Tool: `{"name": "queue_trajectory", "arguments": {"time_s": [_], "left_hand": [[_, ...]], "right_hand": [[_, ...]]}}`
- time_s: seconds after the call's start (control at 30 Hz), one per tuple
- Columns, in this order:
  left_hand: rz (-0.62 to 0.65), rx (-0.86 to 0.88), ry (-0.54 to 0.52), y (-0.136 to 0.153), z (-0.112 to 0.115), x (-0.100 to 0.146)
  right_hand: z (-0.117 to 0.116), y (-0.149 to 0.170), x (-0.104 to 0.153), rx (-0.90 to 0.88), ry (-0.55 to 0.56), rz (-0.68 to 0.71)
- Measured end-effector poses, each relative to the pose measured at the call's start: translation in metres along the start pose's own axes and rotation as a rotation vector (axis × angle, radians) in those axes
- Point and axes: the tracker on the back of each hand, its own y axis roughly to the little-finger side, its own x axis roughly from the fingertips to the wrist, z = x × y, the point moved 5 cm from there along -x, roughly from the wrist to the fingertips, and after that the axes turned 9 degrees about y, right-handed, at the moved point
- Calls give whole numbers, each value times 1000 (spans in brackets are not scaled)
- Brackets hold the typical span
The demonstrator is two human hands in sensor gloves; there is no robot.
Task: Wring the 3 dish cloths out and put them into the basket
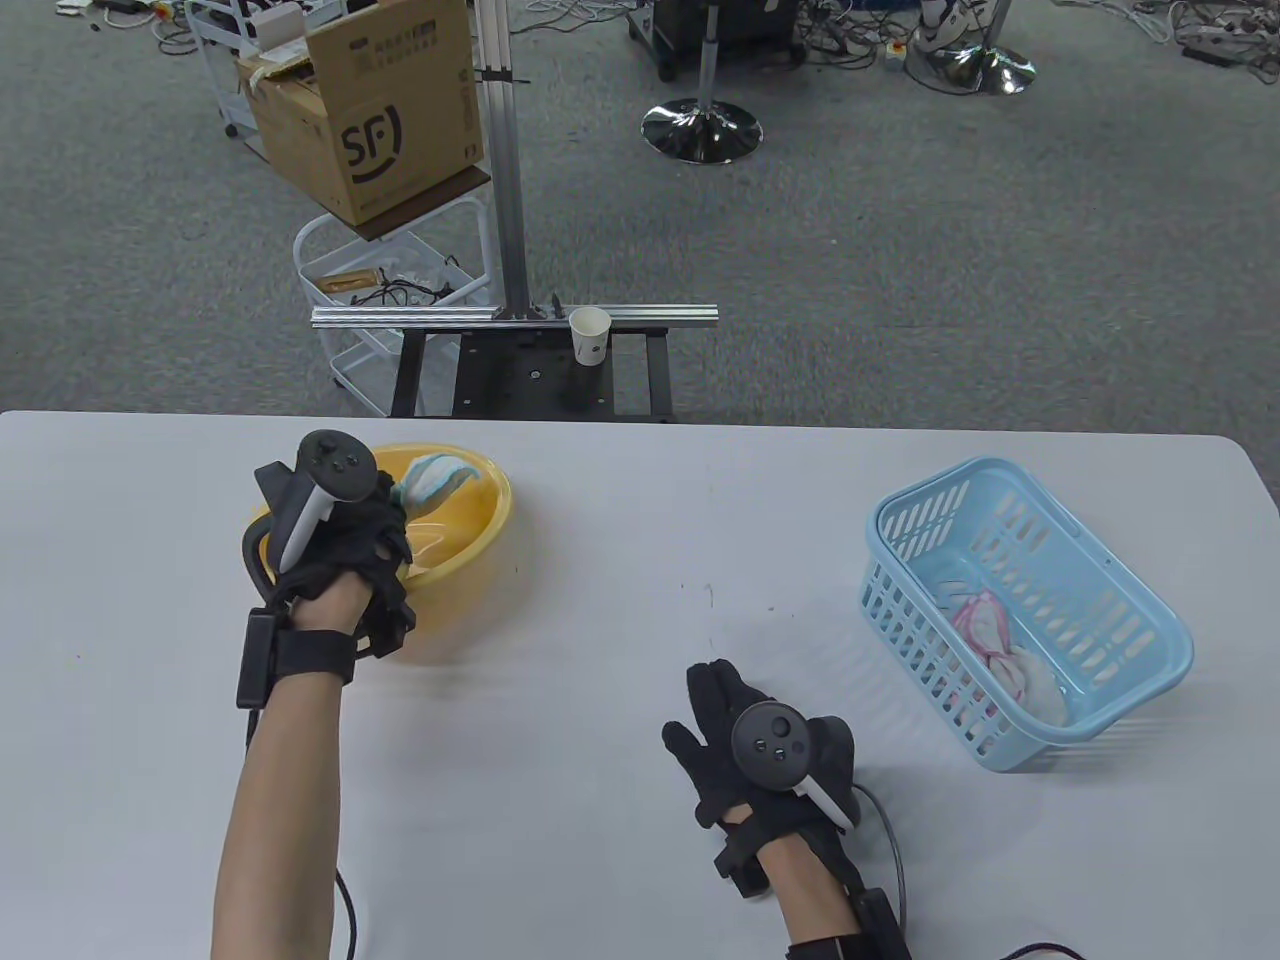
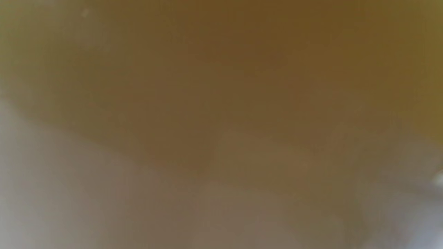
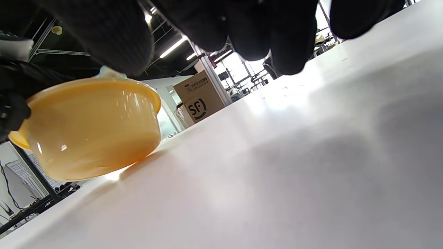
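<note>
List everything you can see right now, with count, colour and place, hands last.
bowl: 1, yellow, table's left side
cloth in bowl: 1 visible, white and light blue, lifted above the bowl's rim
basket: 1, light blue, table's right side
cloth in basket: at least 1, white and pink, on the basket floor; exact count unclear
table: 1, white
paper cup: 1, white, on the black frame beyond the table
cardboard box: 1, brown, on a white cart on the floor
chair base: 1, chrome, on the carpet
left hand: 1, black glove, over the bowl, its grip on the cloth
right hand: 1, black glove, fingers relaxed, low over the table, holding nothing
</note>
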Motion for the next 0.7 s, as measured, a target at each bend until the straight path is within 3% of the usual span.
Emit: {"name": "queue_trajectory", "arguments": {"time_s": [0.13, 0.23, 0.37, 0.7], "left_hand": [[73, 25, -6, -12, -12, 20], [101, 19, 4, -16, -8, 30], [100, 26, 25, -7, 12, 31], [121, -14, -55, 13, 52, 19]], "right_hand": [[-2, -2, 0, -4, -4, 6], [-3, -4, 0, 7, -8, 15], [-4, -6, 2, -3, -11, 19], [-5, -7, 2, -6, -12, 27]]}}
